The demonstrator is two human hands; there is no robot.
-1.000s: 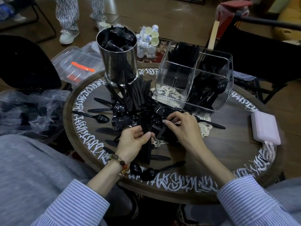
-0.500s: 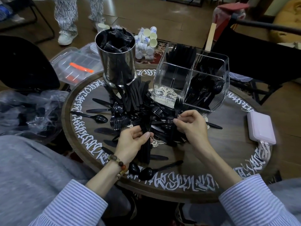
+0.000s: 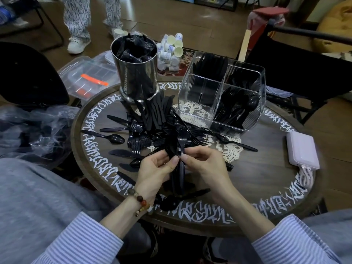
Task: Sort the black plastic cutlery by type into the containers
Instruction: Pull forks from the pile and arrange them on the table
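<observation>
Left hand (image 3: 154,168) grips a bundle of forks (image 3: 176,149); right hand (image 3: 202,164) pinches one fork's handle. Forks are probably light, stiff, slippery: hold mid-handle.

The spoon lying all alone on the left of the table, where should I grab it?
Take the spoon by its thin handle, coming from above on the left. The handle points left, toward the table edge, with bare wood around it, while the bowl end lies close to the fork pile.
</observation>
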